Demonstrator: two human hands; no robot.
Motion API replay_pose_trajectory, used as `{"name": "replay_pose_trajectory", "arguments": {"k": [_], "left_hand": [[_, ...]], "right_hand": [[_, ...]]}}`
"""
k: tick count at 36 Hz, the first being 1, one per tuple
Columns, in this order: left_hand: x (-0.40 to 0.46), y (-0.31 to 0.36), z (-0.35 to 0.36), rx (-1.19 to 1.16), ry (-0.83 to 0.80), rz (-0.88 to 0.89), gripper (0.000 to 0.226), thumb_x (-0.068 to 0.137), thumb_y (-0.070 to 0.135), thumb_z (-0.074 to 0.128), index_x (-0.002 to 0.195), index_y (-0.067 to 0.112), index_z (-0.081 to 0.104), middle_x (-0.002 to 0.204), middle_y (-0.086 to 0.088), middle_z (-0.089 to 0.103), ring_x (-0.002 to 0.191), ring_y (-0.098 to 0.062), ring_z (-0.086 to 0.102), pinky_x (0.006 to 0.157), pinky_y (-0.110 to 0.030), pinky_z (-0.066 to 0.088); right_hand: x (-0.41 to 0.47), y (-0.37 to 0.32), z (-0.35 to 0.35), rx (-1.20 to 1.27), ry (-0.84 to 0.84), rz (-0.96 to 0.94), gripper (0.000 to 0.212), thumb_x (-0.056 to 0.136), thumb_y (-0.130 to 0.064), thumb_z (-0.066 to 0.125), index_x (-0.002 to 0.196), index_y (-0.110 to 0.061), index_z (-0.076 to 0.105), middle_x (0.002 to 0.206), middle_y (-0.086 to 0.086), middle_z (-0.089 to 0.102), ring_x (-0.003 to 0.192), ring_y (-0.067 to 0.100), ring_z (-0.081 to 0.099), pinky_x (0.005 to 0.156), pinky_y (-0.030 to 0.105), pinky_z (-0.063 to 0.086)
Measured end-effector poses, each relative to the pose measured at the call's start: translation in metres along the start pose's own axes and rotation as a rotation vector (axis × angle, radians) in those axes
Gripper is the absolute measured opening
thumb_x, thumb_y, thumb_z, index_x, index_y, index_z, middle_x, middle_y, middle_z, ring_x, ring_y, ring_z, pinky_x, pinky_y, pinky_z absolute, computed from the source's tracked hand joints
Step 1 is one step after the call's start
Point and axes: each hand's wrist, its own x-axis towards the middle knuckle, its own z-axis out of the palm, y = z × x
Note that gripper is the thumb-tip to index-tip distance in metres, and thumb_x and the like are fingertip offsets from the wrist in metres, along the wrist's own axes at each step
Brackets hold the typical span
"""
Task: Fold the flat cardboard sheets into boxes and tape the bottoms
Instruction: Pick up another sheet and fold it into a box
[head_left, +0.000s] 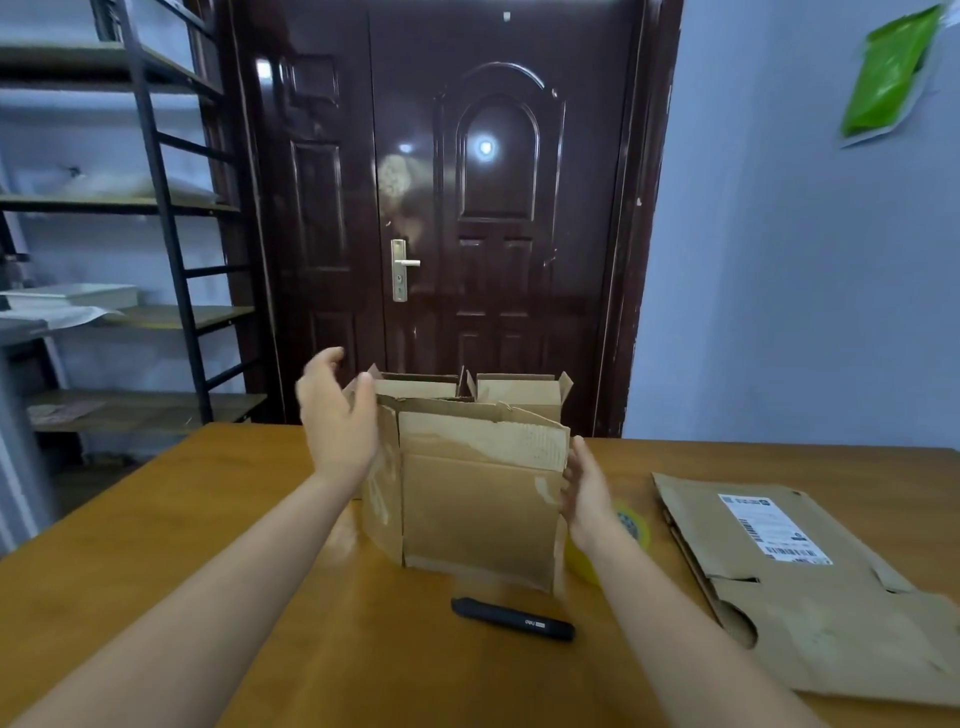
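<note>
Flanking the half-formed cardboard box (480, 499) standing mid-table (208, 519), your left hand (337, 415) is spread beside its upper left corner and your right hand (589, 493) is spread just off its right edge; neither grips. Worn, light board should flex and tear easily, so take the stiff vertical corners. Tape roll (631, 525) sits behind your right hand, flat sheets (810, 582) farther right.

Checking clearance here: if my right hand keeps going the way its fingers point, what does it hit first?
Probably the right hand meets the right edge of the half-folded cardboard box beside its fingertips; depth is unclear.
</note>
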Motion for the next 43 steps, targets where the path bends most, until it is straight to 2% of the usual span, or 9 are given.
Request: {"name": "replay_pose_trajectory", "arguments": {"k": [3,7,11,19,23,31,35,39,43], "left_hand": [[-0.001,-0.019,-0.001,-0.115,0.046,-0.209,0.046,0.1,0.024,0.04,0.143,0.011,0.035,0.147,-0.009,0.035,0.133,-0.015,0.032,0.108,-0.029,0.028],[-0.012,-0.039,0.003,-0.223,-0.162,-0.312,0.053,0.102,0.04,0.029,0.151,0.02,0.022,0.155,0.001,0.027,0.142,-0.018,0.024,0.116,-0.037,0.022],[-0.023,-0.038,0.011,-0.381,-0.303,-0.348,0.049,0.101,0.048,0.024,0.145,0.029,0.035,0.142,0.005,0.046,0.133,-0.016,0.04,0.113,-0.038,0.029],[-0.034,-0.04,0.014,-0.489,-0.293,-0.398,0.076,0.078,0.074,0.033,0.141,0.032,0.039,0.137,0.003,0.051,0.126,-0.017,0.047,0.11,-0.048,0.035],[-0.032,-0.045,0.01,-0.537,-0.312,-0.43,0.064,0.077,0.078,0.033,0.13,0.045,0.049,0.13,0.004,0.058,0.121,-0.021,0.053,0.105,-0.052,0.04],[-0.035,-0.04,0.0,-0.587,-0.373,-0.334,0.067,0.086,0.065,0.016,0.134,0.033,0.049,0.136,0.015,0.05,0.118,-0.001,0.053,0.092,-0.029,0.047],[-0.032,-0.046,0.003,-0.518,-0.395,-0.329,0.077,0.083,0.074,0.01,0.119,0.032,0.064,0.154,0.006,0.029,0.139,-0.016,0.031,0.113,-0.052,0.028],[-0.031,-0.049,0.009,-0.554,-0.394,-0.343,0.083,0.08,0.078,0.011,0.113,0.027,0.067,0.154,0.012,0.025,0.139,-0.016,0.031,0.113,-0.05,0.03],[-0.03,-0.053,0.013,-0.597,-0.388,-0.327,0.101,0.058,0.097,0.026,0.109,0.021,0.069,0.155,0.013,0.026,0.134,-0.012,0.036,0.101,-0.034,0.041]], "right_hand": [[-0.007,0.003,0.001,0.033,0.007,-0.031,0.048,0.099,-0.048,0.034,0.116,-0.014,0.063,0.107,0.007,0.071,0.105,0.024,0.064,0.086,0.036,0.051],[-0.013,0.007,0.011,-0.057,0.021,-0.042,0.046,0.099,-0.048,0.031,0.108,-0.02,0.066,0.101,0.003,0.071,0.097,0.019,0.065,0.083,0.034,0.052],[-0.013,0.011,0.021,-0.122,0.08,-0.039,0.049,0.098,-0.051,0.03,0.116,-0.021,0.064,0.111,0.004,0.068,0.106,0.022,0.061,0.102,0.045,0.044],[-0.014,0.017,0.038,-0.093,0.043,-0.044,0.047,0.1,-0.048,0.026,0.118,-0.021,0.061,0.116,0.004,0.064,0.11,0.021,0.057,0.105,0.042,0.04],[-0.014,0.021,0.045,-0.078,0.005,-0.061,0.048,0.101,-0.046,0.023,0.124,-0.02,0.057,0.116,0.001,0.061,0.107,0.017,0.054,0.105,0.035,0.038],[-0.011,0.024,0.053,-0.104,-0.047,-0.049,0.054,0.099,-0.053,0.021,0.136,-0.025,0.049,0.133,0.002,0.054,0.124,0.021,0.046,0.112,0.04,0.03],[-0.013,0.02,0.051,-0.152,-0.092,-0.299,0.046,0.096,-0.054,0.021,0.137,-0.048,0.04,0.142,-0.009,0.046,0.129,0.01,0.042,0.107,0.035,0.036],[-0.012,0.021,0.045,-0.162,-0.136,-0.373,0.044,0.099,-0.045,0.023,0.127,-0.035,0.055,0.124,-0.011,0.058,0.113,0.003,0.053,0.075,0.018,0.052],[-0.01,0.023,0.043,-0.164,-0.181,-0.348,0.057,0.087,-0.056,0.019,0.126,-0.032,0.053,0.123,-0.004,0.057,0.111,0.004,0.052,0.069,0.01,0.049]]}}
